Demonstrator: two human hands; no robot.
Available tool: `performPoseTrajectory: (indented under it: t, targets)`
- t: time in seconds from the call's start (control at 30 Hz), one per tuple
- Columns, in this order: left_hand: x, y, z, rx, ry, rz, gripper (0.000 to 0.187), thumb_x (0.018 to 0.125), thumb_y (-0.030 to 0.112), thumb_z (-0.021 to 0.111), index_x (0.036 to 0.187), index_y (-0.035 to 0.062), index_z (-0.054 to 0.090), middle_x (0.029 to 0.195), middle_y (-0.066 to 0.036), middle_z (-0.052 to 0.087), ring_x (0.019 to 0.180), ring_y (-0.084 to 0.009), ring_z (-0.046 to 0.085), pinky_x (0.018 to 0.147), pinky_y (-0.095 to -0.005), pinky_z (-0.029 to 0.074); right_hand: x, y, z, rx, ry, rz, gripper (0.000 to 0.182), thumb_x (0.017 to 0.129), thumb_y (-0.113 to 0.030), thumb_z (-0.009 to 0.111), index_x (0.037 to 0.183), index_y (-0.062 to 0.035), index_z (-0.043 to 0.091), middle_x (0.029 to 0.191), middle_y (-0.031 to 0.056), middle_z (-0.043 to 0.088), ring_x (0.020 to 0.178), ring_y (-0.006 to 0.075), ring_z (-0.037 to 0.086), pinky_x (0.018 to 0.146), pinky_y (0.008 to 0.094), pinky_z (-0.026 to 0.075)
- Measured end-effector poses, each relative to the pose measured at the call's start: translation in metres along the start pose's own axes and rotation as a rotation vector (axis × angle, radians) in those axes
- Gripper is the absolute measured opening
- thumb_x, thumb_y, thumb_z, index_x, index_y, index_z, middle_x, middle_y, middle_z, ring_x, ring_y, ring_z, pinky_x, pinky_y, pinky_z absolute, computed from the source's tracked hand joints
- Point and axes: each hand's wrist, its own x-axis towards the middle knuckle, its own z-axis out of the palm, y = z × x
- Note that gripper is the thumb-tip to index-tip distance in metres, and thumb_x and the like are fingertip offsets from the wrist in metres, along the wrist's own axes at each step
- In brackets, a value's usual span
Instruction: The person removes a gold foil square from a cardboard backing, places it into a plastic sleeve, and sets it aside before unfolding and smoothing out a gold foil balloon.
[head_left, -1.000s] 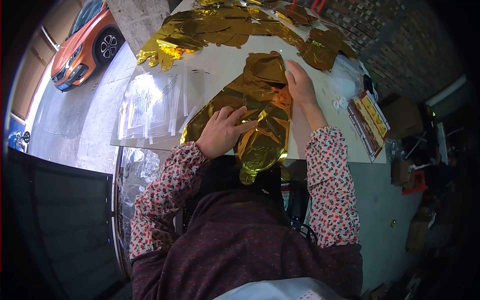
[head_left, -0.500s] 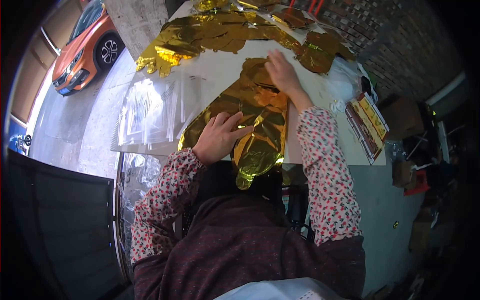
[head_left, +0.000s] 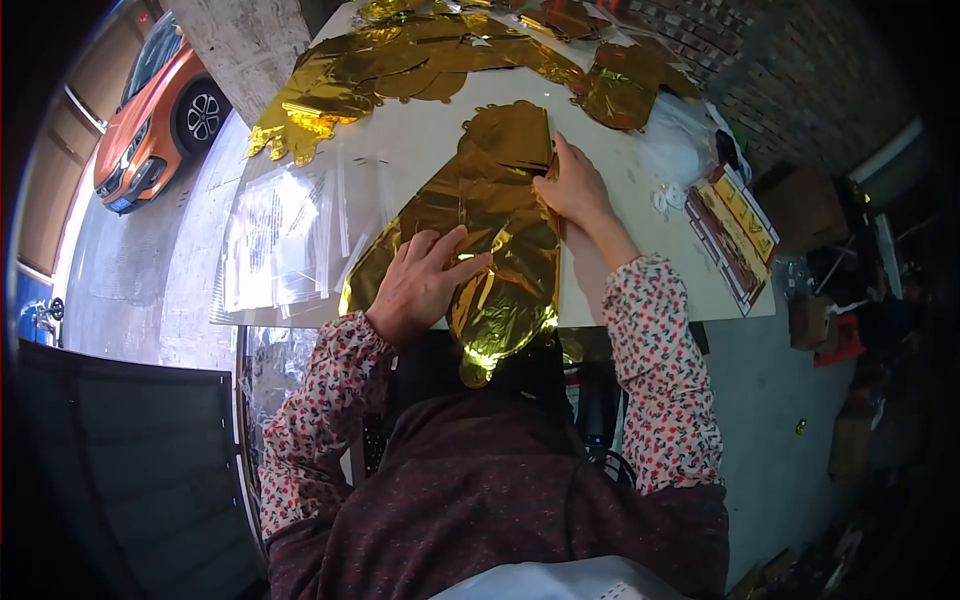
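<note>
A large gold foil sheet (head_left: 500, 205), partly folded over at its far end, lies on the white table (head_left: 590, 290), and its rounded near end hangs past the front edge. My left hand (head_left: 415, 285) rests on the foil's left side, palm down with fingers spread. At the foil's right edge, near the folded part, is my right hand (head_left: 578, 190), thumb on the foil and fingers along its side. Whether the right hand grips the edge cannot be made out.
More gold foil pieces (head_left: 420, 60) lie along the far side of the table. Clear plastic bags (head_left: 285, 240) are at the left. A white plastic bag (head_left: 675, 140) and a printed card (head_left: 732, 238) lie at the right. An orange car (head_left: 150, 130) stands beyond.
My right hand has moved from on top of the foil's far end to its right edge, nearer me. The far part of the foil looks flatter. My left hand stays on the foil.
</note>
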Motion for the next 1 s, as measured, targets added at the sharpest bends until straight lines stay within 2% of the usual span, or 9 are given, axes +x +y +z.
performPoseTrajectory:
  t: [0.07, 0.17, 0.37, 0.47, 0.57, 0.67, 0.77, 0.87, 1.0]
  targets:
    - [0.000, 0.000, 0.001, -0.010, 0.009, 0.007, 0.052, 0.081, 0.002, 0.056, 0.129, 0.0226, 0.065, 0.137, -0.014, 0.052, 0.118, -0.0364, 0.050, 0.101, -0.0450, 0.044, -0.012, -0.013, 0.007, -0.167, 0.042, 0.047, 0.074, 0.087, -0.033, 0.062, 0.149, -0.0060, 0.032, 0.131, 0.0167, 0.054, 0.125, 0.0329, 0.049, 0.104, 0.0435, 0.041]
    - [0.001, 0.002, 0.000, 0.005, 0.013, 0.013, 0.051, 0.083, 0.003, 0.055, 0.129, 0.0219, 0.064, 0.137, -0.014, 0.052, 0.117, -0.0363, 0.050, 0.101, -0.0450, 0.044, -0.007, -0.018, 0.014, -0.272, 0.130, 0.033, 0.065, 0.085, -0.025, 0.065, 0.142, -0.0032, 0.042, 0.119, 0.0163, 0.058, 0.114, 0.0312, 0.055, 0.097, 0.0448, 0.044]
    - [0.001, 0.002, 0.002, 0.037, 0.013, 0.022, 0.048, 0.086, 0.003, 0.056, 0.130, 0.0216, 0.063, 0.137, -0.015, 0.051, 0.117, -0.0364, 0.050, 0.101, -0.0453, 0.044, 0.003, -0.017, 0.026, -0.392, 0.175, -0.017, 0.058, 0.085, -0.018, 0.065, 0.138, -0.0013, 0.046, 0.115, 0.0151, 0.060, 0.108, 0.0300, 0.057, 0.090, 0.0429, 0.046]
    - [0.000, 0.002, 0.001, 0.017, 0.004, 0.021, 0.049, 0.085, 0.003, 0.056, 0.130, 0.0217, 0.063, 0.137, -0.015, 0.051, 0.118, -0.0365, 0.049, 0.102, -0.0454, 0.044, -0.005, -0.027, 0.016, -0.321, 0.166, 0.023, 0.055, 0.086, -0.015, 0.062, 0.138, -0.0016, 0.046, 0.116, 0.0148, 0.060, 0.108, 0.0295, 0.056, 0.089, 0.0439, 0.046]
    - [-0.001, 0.003, 0.001, 0.016, 0.004, 0.016, 0.052, 0.083, 0.001, 0.057, 0.130, 0.0219, 0.063, 0.137, -0.015, 0.051, 0.118, -0.0365, 0.049, 0.101, -0.0453, 0.044, -0.005, -0.037, 0.007, -0.339, 0.126, -0.021, 0.060, 0.088, -0.021, 0.064, 0.141, -0.0039, 0.042, 0.129, 0.0168, 0.054, 0.119, 0.0325, 0.052, 0.094, 0.0452, 0.044]
    - [0.001, 0.004, 0.001, 0.014, 0.009, 0.023, 0.053, 0.082, 0.000, 0.057, 0.130, 0.0217, 0.064, 0.136, -0.015, 0.052, 0.117, -0.0364, 0.049, 0.101, -0.0451, 0.045, 0.013, -0.025, 0.033, -0.610, 0.284, -0.217, 0.056, 0.091, -0.020, 0.060, 0.142, -0.0056, 0.042, 0.140, 0.0156, 0.048, 0.129, 0.0328, 0.046, 0.098, 0.0460, 0.041]
    - [0.000, 0.002, 0.001, 0.010, 0.015, 0.024, 0.054, 0.081, -0.001, 0.057, 0.129, 0.0214, 0.064, 0.136, -0.015, 0.052, 0.117, -0.0362, 0.050, 0.100, -0.0451, 0.045, 0.021, -0.026, 0.031, -0.575, -0.080, -0.321, 0.053, 0.093, -0.018, 0.055, 0.144, -0.0089, 0.041, 0.150, 0.0132, 0.042, 0.140, 0.0316, 0.037, 0.104, 0.0473, 0.037]
    - [-0.001, 0.003, 0.002, 0.007, 0.023, 0.022, 0.053, 0.081, -0.001, 0.057, 0.129, 0.0211, 0.065, 0.135, -0.015, 0.052, 0.117, -0.0361, 0.050, 0.100, -0.0451, 0.045, 0.021, -0.026, 0.022, -0.523, -0.208, -0.205, 0.055, 0.096, -0.022, 0.052, 0.148, -0.0122, 0.038, 0.156, 0.0124, 0.035, 0.146, 0.0294, 0.027, 0.112, 0.0476, 0.030]
    - [0.001, 0.003, 0.002, 0.004, 0.030, 0.025, 0.053, 0.081, 0.000, 0.057, 0.129, 0.0215, 0.065, 0.135, -0.015, 0.052, 0.117, -0.0358, 0.050, 0.100, -0.0453, 0.045, 0.010, -0.027, 0.007, -0.304, -0.187, -0.176, 0.059, 0.099, -0.030, 0.050, 0.152, -0.0132, 0.032, 0.158, 0.0148, 0.031, 0.147, 0.0299, 0.026, 0.117, 0.0472, 0.024]
